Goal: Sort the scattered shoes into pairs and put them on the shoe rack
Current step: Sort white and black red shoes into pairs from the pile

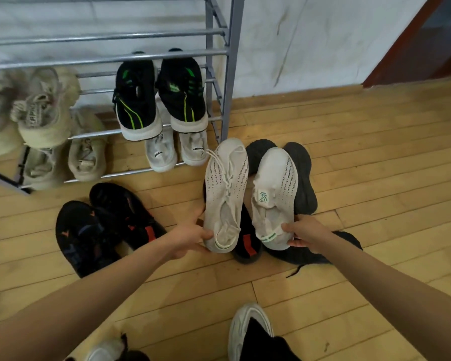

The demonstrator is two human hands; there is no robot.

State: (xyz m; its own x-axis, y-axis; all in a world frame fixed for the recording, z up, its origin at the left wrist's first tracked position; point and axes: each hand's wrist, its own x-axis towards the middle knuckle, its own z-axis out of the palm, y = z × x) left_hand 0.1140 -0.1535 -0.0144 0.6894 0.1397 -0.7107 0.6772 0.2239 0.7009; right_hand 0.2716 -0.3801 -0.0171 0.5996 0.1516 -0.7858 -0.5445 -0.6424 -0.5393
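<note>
With each grip closed on a heel, left hand (193,237) and right hand (303,234) hold the white shoes (225,188) toes-far, side by side above floor clutter, near right of the shoe rack (227,74): matched, likely rack-bound.

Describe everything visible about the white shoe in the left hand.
The white shoe is a pale knit sneaker with rows of small dark marks, loose white laces and a green-striped heel tab. The left hand grips its heel, toe pointing toward the shoe rack. It is lifted above dark shoes on the floor, beside its match in the right hand.
</note>
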